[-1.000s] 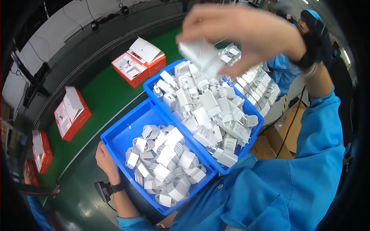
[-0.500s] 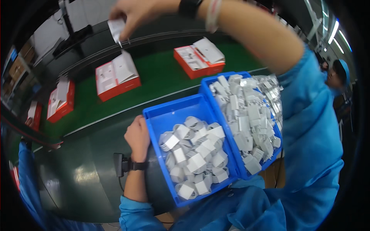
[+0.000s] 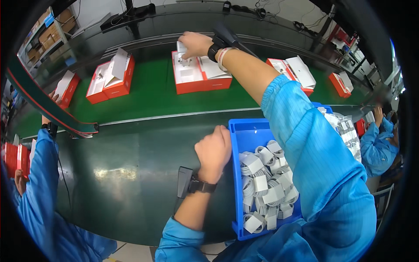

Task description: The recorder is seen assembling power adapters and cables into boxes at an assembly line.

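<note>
From where I stand, the person's right hand (image 3: 197, 45) is pinched on a white charger (image 3: 181, 47), held at the left part of an open red-and-white box (image 3: 192, 88) on the green belt (image 3: 150, 101); whether the charger touches the insert, I can't tell. The left hand (image 3: 214, 150) has its fingers curled by the rim of a blue bin (image 3: 237, 183) on the table (image 3: 139, 148) (whether they grip it is hidden from me). White cable bundles (image 3: 274, 193) fill much of that bin, and a co-worker's blue sleeve (image 3: 41, 170) shows at far left.
</note>
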A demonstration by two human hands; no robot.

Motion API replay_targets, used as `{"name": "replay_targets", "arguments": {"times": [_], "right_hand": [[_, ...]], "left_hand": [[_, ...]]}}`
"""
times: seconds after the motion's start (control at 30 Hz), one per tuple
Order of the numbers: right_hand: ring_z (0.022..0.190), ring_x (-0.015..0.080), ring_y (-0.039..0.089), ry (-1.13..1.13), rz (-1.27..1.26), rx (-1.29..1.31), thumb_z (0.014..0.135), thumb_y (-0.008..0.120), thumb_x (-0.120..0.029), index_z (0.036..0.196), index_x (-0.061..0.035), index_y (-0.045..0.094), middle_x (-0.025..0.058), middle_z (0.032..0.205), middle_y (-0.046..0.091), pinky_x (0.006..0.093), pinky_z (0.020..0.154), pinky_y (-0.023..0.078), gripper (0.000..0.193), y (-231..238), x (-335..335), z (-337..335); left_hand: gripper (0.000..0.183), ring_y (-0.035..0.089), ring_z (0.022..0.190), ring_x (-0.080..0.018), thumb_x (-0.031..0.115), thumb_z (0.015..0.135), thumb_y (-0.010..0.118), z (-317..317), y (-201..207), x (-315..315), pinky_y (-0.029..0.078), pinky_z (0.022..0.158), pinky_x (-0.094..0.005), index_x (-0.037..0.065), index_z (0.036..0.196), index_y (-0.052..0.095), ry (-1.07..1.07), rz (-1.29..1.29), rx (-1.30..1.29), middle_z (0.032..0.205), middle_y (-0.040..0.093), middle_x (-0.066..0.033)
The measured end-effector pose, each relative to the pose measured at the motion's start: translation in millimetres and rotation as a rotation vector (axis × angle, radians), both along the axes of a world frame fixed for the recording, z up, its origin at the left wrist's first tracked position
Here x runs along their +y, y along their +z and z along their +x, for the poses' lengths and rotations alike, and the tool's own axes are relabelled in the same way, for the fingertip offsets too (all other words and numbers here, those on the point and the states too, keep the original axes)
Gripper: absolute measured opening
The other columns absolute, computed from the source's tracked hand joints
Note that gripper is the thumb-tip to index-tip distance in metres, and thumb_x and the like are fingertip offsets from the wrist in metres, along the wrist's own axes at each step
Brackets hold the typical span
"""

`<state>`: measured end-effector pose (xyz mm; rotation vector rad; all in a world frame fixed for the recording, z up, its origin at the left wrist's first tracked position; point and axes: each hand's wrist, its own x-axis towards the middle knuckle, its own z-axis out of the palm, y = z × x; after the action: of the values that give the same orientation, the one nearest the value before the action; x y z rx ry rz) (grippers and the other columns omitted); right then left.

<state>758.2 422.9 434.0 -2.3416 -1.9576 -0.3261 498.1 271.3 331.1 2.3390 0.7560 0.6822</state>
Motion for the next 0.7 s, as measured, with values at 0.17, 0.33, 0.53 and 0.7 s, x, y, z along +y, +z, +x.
{"name": "replay_targets", "arguments": {"times": [0.17,0.33,0.53,0.7], "right_hand": [[0.109,0.0348,0.057,-0.088,-0.199,0.045,0.065,0.075,-0.035,0.111,0.0035,0.063,0.0203,0.113,0.058,0.0408,0.093,0.048,0.061,-15.7,7.8,10.6],[0.112,0.0327,0.057,-0.113,-0.192,0.142,0.062,0.077,-0.037,0.121,0.0042,0.059,0.0203,0.117,0.059,0.0382,0.094,0.048,0.075,-9.3,-5.0,16.0],[0.113,0.0307,0.056,-0.080,-0.127,0.086,0.065,0.076,-0.036,0.123,0.0007,0.059,0.0160,0.119,0.058,0.0394,0.094,0.049,0.070,-16.1,-21.6,23.8],[0.114,0.0286,0.055,-0.067,-0.117,0.104,0.067,0.079,-0.031,0.121,-0.0030,0.060,0.0110,0.118,0.056,0.0397,0.091,0.049,0.063,-25.6,-23.1,27.9]], "left_hand": [[0.033,0.060,0.049,-0.0384,0.026,0.095,0.043,1.3,-4.5,1.0,0.048,0.048,-0.0486,0.007,0.076,0.063,-0.010,0.022,-0.043,0.055,0.060,-0.0185],[0.033,0.059,0.046,-0.0370,0.024,0.094,0.045,0.4,-3.6,0.3,0.048,0.046,-0.0465,0.008,0.072,0.063,0.018,0.045,-0.084,0.053,0.059,-0.0176],[0.035,0.061,0.058,-0.0423,0.028,0.097,0.040,-2.8,5.4,1.8,0.047,0.056,-0.0508,0.007,0.082,0.064,-0.019,-0.072,0.028,0.062,0.062,-0.0217],[0.034,0.060,0.053,-0.0399,0.026,0.095,0.042,-1.3,-0.2,2.4,0.047,0.052,-0.0489,0.007,0.078,0.064,-0.010,-0.013,-0.007,0.058,0.061,-0.0196]]}}
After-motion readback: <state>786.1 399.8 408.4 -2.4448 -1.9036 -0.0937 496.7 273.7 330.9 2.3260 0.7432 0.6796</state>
